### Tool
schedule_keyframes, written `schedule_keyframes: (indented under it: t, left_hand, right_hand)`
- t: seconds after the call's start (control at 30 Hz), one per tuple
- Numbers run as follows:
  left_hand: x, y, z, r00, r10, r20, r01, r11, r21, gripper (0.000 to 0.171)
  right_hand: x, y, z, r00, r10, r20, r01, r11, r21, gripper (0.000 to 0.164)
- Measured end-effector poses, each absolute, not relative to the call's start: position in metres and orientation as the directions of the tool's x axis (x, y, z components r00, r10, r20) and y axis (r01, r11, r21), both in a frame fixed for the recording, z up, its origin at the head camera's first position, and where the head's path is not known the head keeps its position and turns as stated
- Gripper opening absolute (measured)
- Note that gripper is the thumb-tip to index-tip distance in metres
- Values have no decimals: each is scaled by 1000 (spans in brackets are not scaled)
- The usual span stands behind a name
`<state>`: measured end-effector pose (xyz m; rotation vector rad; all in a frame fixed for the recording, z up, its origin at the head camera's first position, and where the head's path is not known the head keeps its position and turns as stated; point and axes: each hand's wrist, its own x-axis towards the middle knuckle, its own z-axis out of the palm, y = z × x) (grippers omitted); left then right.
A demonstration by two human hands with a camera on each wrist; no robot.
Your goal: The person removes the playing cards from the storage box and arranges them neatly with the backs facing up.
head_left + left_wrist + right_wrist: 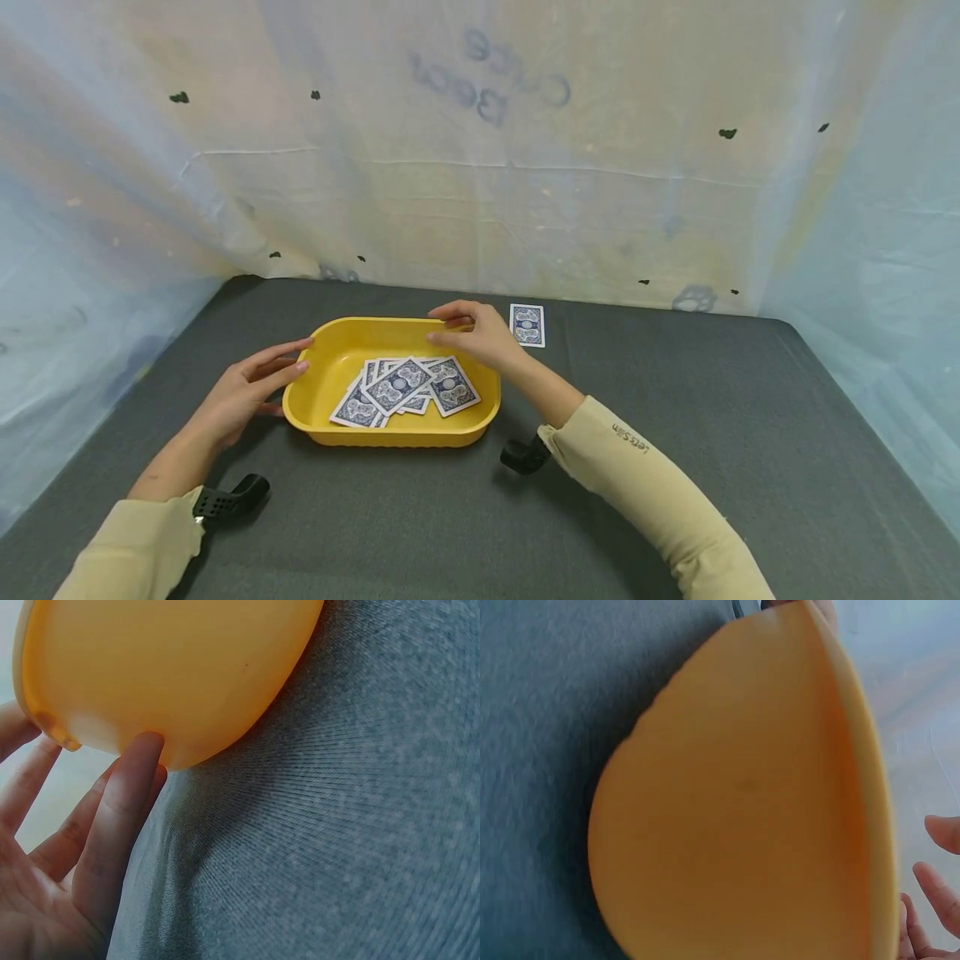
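A yellow plastic tray (397, 438) rests on the dark cloth, with several blue-backed playing cards (399, 385) lying face down in a loose overlapping pile inside. My left hand (242, 387) touches the tray's left end, fingers extended along its rim and outer wall; the left wrist view shows the fingertips (142, 750) against that wall (180, 667). Over the far right part of the tray hovers my right hand (480, 335), thumb and fingers apart with nothing between them. In the right wrist view its fingers (937, 900) appear beyond the tray's rim (877, 825).
A single playing card (527, 325) lies face down on the cloth (675, 400), behind and right of the tray. Behind the table hangs a translucent plastic sheet (480, 217) with dark spots. Black wrist bands (232, 497) jut out below both sleeves.
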<state>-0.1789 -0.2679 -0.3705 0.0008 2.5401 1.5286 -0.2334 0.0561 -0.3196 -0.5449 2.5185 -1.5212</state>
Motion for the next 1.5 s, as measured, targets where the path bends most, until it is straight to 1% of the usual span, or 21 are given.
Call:
schedule_keyframes:
  t: [0.13, 0.37, 0.53, 0.83, 1.03, 1.33, 1.5]
  left_hand:
    - [-179, -268, -371, -984, 92, -150, -90, 470, 878, 67]
    - [-180, -268, -373, -985, 97, -144, -84, 457, 886, 65]
    - [-181, -265, -374, -985, 94, -147, -90, 451, 888, 66]
    - [-181, -265, -374, -985, 92, -148, -91, 455, 886, 67]
    - [-180, -265, -374, -984, 91, -154, -96, 453, 886, 67]
    - [-180, -265, -373, -983, 89, -160, -103, 459, 883, 68]
    - [-180, -265, -373, -983, 92, -156, -97, 459, 883, 67]
  right_hand:
    - [-231, 47, -321, -913, -406, 42, -226, 415, -881, 38]
    - [-226, 33, -322, -918, -396, -27, -156, 423, -893, 40]
    - [-223, 26, -325, -911, -408, -56, -133, 419, -898, 41]
    - [-221, 11, -333, -903, -416, -112, -119, 491, -863, 40]
    - [-220, 5, -341, -891, -434, -133, -128, 523, -843, 40]
    - [-222, 6, -349, -872, -466, -152, -133, 523, -842, 44]
    - [-225, 5, -352, -865, -476, -157, -176, 582, -794, 49]
